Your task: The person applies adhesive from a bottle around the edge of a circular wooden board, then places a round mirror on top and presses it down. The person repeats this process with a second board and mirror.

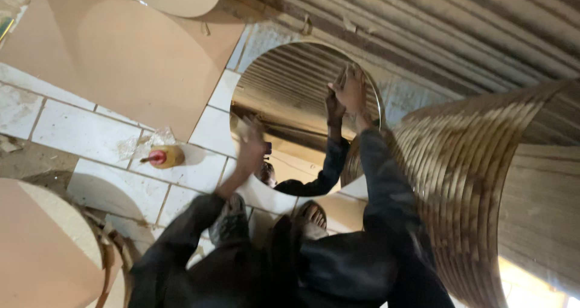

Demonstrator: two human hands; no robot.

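— On the tiled floor (78,132), what lay in front of the person?

— A round mirror (290,90), flat on the white tiles, reflecting the ribbed roof and the person's dark sleeve.

— Where were the hands?

— The right hand (350,90) rested on the mirror's far rim, its fingers (344,78) spread flat on the glass, gripping nothing. The left hand (251,145) was over the near left part of the mirror; it was blurred, so I could not tell whether its fingers were open or closed.

— And around the mirror?

— A small yellow bottle (166,157) with a red cap lay on its side on the tiles, left of the mirror and apart from it. A large brown board (121,60) covered the floor beyond the bottle. A curved ribbed wooden panel (459,187) stood just beside the mirror on the right. A round board (42,247) sat at the lower left. The person's sandalled feet (311,214) were at the mirror's near edge.
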